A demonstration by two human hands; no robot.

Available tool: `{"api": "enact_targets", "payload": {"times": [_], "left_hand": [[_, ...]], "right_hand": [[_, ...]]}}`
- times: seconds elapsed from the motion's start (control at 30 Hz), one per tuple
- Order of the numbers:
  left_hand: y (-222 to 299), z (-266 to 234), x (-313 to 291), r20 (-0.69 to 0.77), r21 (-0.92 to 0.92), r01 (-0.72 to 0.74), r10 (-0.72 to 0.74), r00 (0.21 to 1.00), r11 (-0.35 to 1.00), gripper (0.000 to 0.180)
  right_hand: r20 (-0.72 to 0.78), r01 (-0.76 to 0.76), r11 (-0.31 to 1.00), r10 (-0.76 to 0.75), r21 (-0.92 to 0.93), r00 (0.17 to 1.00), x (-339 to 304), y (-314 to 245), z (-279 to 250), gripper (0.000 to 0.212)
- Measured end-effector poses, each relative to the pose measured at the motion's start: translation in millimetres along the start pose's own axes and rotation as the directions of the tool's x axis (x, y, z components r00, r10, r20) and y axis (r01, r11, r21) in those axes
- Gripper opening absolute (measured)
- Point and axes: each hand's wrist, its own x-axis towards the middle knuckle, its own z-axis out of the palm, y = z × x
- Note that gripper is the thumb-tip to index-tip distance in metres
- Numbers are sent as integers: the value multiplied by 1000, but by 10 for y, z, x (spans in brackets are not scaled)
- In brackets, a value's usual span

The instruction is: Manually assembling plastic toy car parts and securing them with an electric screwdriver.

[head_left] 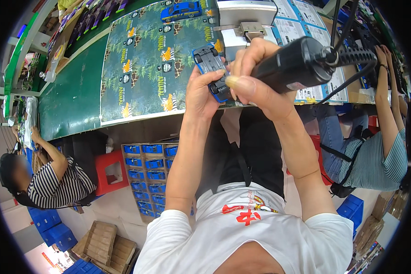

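Note:
My left hand (200,93) is closed around a small blue toy car (207,60), turned so its grey underside and black wheels face up. My right hand (271,98) grips a black corded power screwdriver (294,66), which hangs from a cable at its back end. The tool's front end points at the car's lower end, where my right thumb and fingers hide the tip. Whether the tip touches the car I cannot tell. Both hands are over the table's near edge. Another blue toy car (181,11) stands upright at the far side of the table.
A printed jungle-pattern sheet (144,68) covers part of the green table (73,98). A white box with a metal clamp (251,30) stands beyond my hands. Below left is a divided carton (144,182) of blue cars. People sit at left (59,182) and right (370,157).

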Motion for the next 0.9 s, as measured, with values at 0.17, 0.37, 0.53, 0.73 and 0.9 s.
{"api": "enact_targets", "payload": {"times": [0.17,0.37,0.53,0.73,0.9], "left_hand": [[39,31,-90,-17,126,-76,79,997,989,42],[400,162,-75,497,835,-539,578,648,-114,52],[888,-79,126,789,301,-509,-89,607,-806,89],[1928,-479,-292,496,154,-290,-180,849,-944,99],[2548,-1180,-872,479,271,156,274,834,-950,106]], "right_hand": [[202,129,991,-135,46,970,-46,-154,-214,20],[-100,212,977,-212,-3,972,-60,-323,-775,15],[-399,134,984,-171,-119,901,-91,-102,-1111,11],[-463,134,984,-174,-117,869,-119,-46,-1268,9],[-408,125,982,-174,-143,896,-93,27,-1269,10]]}}
